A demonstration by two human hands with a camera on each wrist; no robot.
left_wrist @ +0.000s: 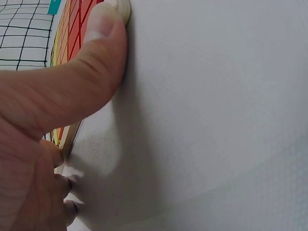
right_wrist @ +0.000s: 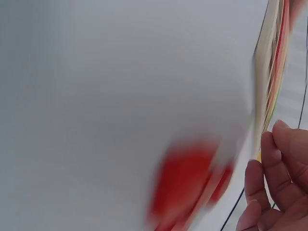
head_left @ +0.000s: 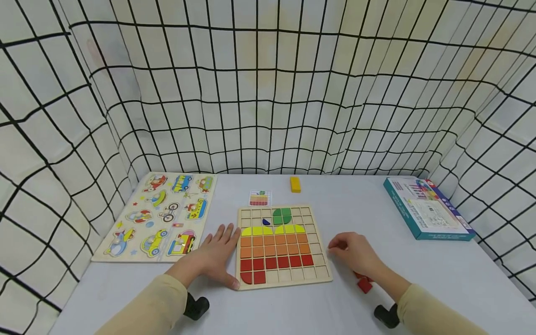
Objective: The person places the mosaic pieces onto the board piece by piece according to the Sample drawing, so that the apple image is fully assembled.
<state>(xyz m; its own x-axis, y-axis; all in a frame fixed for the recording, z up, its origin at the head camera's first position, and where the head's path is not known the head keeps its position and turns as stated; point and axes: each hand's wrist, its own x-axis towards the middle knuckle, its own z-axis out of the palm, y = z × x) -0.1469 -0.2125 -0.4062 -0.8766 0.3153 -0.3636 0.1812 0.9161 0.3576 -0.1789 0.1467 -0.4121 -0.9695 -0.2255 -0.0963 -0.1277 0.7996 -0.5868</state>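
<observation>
Nearest, small red wooden pieces point(head_left: 363, 282) lie on the pale grey table point(head_left: 418, 260), partly hidden under the right wrist; in the right wrist view they are only a red blur point(right_wrist: 185, 185). Just beyond them the right hand point(head_left: 356, 255) hovers beside the right edge of the square wooden grid board point(head_left: 280, 245), fingers loosely curled; whether they pinch a piece I cannot tell, since the fingertips face away from the head camera and the wrist view cuts them off at the frame edge.

The left hand point(head_left: 215, 256) lies flat on the table against the board's left edge, fingers straight and spread, thumb point(left_wrist: 103, 53) pressed to its near left corner.

The board sits centre, filled with red, orange and yellow tiles with green on top.

Farther left lies a wooden vehicle peg puzzle point(head_left: 161, 216); far right, a teal cardboard box point(head_left: 427, 208). Beyond the board are a small pattern card point(head_left: 260, 197), too small to read, and a yellow block point(head_left: 295, 184).
</observation>
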